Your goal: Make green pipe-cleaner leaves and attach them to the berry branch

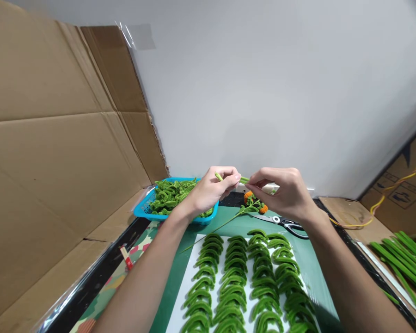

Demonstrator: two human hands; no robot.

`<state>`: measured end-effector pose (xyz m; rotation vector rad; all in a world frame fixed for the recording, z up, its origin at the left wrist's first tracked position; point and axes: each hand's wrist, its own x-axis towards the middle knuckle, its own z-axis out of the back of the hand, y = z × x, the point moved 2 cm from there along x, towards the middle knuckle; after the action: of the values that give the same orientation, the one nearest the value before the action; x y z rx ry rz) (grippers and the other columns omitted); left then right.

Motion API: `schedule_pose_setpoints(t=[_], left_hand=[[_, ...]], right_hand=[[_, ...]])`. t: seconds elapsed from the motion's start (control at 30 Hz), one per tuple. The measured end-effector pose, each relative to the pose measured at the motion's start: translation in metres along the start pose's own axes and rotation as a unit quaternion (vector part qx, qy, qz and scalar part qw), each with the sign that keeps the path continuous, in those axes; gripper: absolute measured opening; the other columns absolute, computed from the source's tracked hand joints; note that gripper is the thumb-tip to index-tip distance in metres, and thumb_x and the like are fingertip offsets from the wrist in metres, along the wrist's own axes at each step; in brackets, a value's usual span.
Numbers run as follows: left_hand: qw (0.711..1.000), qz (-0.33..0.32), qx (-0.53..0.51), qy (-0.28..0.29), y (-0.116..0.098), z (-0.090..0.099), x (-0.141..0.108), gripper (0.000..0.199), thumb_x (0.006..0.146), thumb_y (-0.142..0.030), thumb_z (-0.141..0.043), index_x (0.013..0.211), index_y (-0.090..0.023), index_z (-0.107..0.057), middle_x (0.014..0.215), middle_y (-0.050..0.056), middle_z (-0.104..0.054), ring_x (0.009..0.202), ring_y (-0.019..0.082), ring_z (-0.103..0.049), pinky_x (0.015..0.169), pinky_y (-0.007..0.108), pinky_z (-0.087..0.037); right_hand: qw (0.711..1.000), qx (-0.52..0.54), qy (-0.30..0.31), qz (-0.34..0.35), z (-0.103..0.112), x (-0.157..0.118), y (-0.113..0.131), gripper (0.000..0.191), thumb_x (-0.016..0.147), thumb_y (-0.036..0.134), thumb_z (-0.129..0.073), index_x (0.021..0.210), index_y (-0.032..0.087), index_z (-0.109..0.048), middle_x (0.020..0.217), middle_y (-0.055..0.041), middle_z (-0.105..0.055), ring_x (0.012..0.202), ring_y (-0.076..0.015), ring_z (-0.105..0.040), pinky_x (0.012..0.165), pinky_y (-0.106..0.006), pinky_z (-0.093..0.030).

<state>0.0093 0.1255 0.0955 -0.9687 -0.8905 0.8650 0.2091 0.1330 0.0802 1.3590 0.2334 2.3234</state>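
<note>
Slender green strip (244, 180) held between two bare hands, above the far part of the surface. The left hand (213, 190) has a closed grip, thumb pressed against curled fingers around the strip; the right hand (287, 190) meets it in a narrow pinch of thumb and forefinger, with hardly any opening. From the left grip the exposed stretch runs towards 3 o'clock, and from the right grip it lies towards 9 o'clock; its long axis is nearly level, dipping slightly at the right. Both hands are close to it, the left enclosing more of its length. The strip appears thin, bright green and doubled or ridged. A paler, blunt end (218, 176) projects from the left fist towards 10 o'clock; whether it belongs to the same strip cannot be told. Below, towards 6 o'clock, curved fuzzy green pieces (234, 273) form four columns on a white sheet (180, 303). Towards 8 o'clock from the left hand, a blue basket (143, 209) holds tangled green pieces (171, 194). Below and between the hands lie orange flower heads (263, 209), a leafy-tipped stem (225, 224) and, nearer the right hand, scissors (291, 225).
</note>
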Motion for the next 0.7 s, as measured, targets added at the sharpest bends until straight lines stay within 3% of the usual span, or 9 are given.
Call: schedule_pose_setpoints(t=[0.27,0.37,0.6,0.7], left_hand=[[0.998,0.006,-0.042,0.037,0.0033,0.0027,-0.0005,0.046,0.095,-0.054,-0.071,0.072,-0.019,-0.049,0.063,-0.007,-0.034,0.053,0.007,-0.026,0.048,0.021,-0.020],[0.997,0.016,-0.050,0.056,0.0036,0.0040,-0.0013,0.046,0.096,-0.053,-0.070,0.072,-0.019,-0.049,0.064,-0.007,-0.033,0.054,0.007,-0.025,0.049,0.021,-0.019],[0.996,0.035,-0.019,0.086,0.0062,0.0037,-0.0001,0.045,0.097,-0.053,-0.066,0.073,-0.020,-0.048,0.063,-0.007,-0.030,0.055,0.009,-0.024,0.050,0.023,-0.019],[0.993,0.053,0.050,0.090,0.0038,0.0092,-0.0036,0.037,0.099,-0.051,-0.063,0.079,-0.021,-0.052,0.064,-0.007,-0.031,0.055,0.010,-0.025,0.050,0.024,-0.019]], right_hand=[[0.998,0.021,0.057,-0.007,0.0015,0.0024,-0.0015,0.008,0.100,0.021,-0.069,0.094,0.020,-0.074,0.087,-0.0013,-0.076,0.073,-0.0125,-0.068,0.065,-0.024,-0.053],[0.999,0.025,0.045,-0.014,0.0033,0.0031,0.0006,0.008,0.097,0.018,-0.073,0.089,0.020,-0.075,0.080,0.0005,-0.076,0.069,-0.0115,-0.067,0.064,-0.023,-0.052],[0.999,0.000,0.035,-0.013,0.0033,0.0024,0.0033,0.014,0.094,0.013,-0.069,0.084,0.019,-0.077,0.073,0.0013,-0.076,0.061,-0.0100,-0.065,0.057,-0.022,-0.049],[0.999,0.003,0.039,-0.021,0.0014,0.0012,-0.0005,0.013,0.094,0.013,-0.069,0.084,0.019,-0.076,0.073,0.0017,-0.075,0.061,-0.0101,-0.066,0.058,-0.023,-0.051]])
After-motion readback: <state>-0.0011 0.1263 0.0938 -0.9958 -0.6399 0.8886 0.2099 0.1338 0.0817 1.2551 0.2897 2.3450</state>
